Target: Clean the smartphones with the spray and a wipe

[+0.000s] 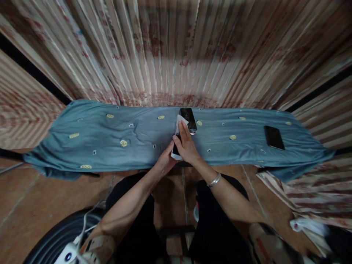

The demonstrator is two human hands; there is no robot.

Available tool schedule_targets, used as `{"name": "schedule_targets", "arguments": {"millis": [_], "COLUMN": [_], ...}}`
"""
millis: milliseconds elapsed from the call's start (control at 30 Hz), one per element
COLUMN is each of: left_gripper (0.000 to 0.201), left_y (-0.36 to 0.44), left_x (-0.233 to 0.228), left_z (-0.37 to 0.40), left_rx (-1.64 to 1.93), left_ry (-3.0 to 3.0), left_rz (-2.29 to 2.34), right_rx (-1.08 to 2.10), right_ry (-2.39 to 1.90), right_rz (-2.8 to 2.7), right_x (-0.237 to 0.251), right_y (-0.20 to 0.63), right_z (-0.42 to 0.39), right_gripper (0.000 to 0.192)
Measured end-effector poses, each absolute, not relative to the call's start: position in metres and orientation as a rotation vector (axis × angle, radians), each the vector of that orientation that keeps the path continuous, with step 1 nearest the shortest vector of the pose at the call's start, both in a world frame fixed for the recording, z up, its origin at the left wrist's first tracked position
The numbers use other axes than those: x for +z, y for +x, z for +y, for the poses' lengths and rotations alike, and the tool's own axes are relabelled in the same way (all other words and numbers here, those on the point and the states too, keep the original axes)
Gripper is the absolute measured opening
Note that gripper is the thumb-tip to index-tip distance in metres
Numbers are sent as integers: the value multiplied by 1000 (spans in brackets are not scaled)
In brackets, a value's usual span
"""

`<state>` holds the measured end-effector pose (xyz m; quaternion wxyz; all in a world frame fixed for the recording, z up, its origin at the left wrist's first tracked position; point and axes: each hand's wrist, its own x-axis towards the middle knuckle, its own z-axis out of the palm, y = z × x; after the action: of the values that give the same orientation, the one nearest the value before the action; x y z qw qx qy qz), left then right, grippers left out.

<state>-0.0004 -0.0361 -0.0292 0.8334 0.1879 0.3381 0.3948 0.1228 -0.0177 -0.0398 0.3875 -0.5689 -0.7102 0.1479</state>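
Observation:
My left hand (165, 160) is closed around a smartphone (176, 153) with a dark screen and a white lower end, held over the near edge of the covered table. My right hand (187, 146) lies over the phone's screen, fingers together, pressing a white cloth or tissue (181, 119) against its upper part. Much of the phone is hidden under that hand. Just beyond my hands, a stack of dark phones (188, 116) stands on the table, the top one with its glossy face up.
A blue-green patterned cloth (137, 128) covers the long, narrow table. One black phone (274, 138) lies alone at the right. Striped curtains (170, 55) hang behind and at both sides. A white power strip (67, 253) with cables sits by a black round object (52, 238) at lower left.

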Motion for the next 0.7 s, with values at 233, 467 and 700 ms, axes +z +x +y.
{"name": "schedule_targets", "arguments": {"millis": [233,467,700], "left_gripper": [45,47,54], "left_y": [-1,-1,-4], "left_x": [-34,-21,-8], "left_z": [-32,-29,-30], "left_rx": [874,968,1063], "left_ry": [390,269,293], "left_rz": [709,730,758], "right_rx": [406,431,413], "right_ry": [-1416,-1382,-1344], "right_rz": [-1880,-1961,-2052], "right_x": [-44,-45,-50], "right_y": [120,112,101], "right_z": [-21,-33,-47], "right_gripper": [71,73,74]}}
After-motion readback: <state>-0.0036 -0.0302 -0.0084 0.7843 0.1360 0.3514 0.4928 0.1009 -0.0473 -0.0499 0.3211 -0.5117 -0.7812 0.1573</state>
